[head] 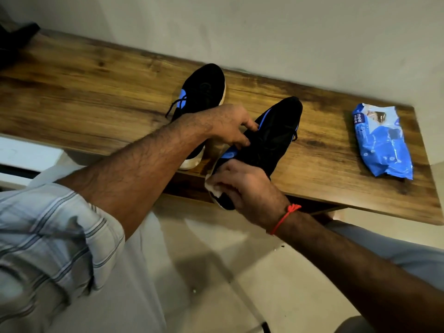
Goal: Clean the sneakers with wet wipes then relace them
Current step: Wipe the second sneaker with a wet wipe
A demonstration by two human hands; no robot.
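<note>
Head view, looking down on a wooden bench (96, 92) against a pale wall. Two black sneakers with blue trim on the bench: far sneaker (204, 90) lying flat, laces loose; near sneaker (269, 140) beside it, heel end overhanging the front edge. Left hand (228, 123) reaching over, fingers curled and pinching the near sneaker around its collar and lace area. Right hand (242, 183) (red thread (286, 217) at the wrist) with fingers curled over a white wet wipe (215, 186), pressing it to the heel. Blue wipes pack (382, 140) lying well apart on the right end of the bench. Striped rolled sleeve (48, 236) at lower left.
</note>
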